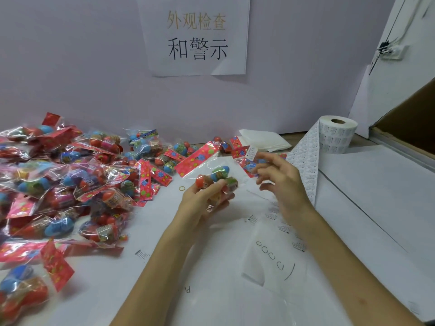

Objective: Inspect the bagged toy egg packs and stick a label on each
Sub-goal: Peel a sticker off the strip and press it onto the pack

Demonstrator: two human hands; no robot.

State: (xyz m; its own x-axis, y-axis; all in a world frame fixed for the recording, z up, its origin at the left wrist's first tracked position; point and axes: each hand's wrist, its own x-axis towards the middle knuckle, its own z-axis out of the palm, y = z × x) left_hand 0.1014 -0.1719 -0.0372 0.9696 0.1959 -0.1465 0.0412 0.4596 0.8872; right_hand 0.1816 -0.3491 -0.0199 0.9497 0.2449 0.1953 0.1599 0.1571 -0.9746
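Holds a bagged egg pack [217, 178] in the left grip [202, 198], fingers curled round the eggs, just above the worktop [364, 208]. Turns its red header card away, probably to bare the clear film. Carries a small label [251, 152] on a fingertip of the right grip [277, 180], fingers loose and spread, near the pack and seemingly ready for sticking. Works with the label roll [336, 135] within reach on the right and the heap of packs [70, 180] on the left, apparently awaiting inspection.
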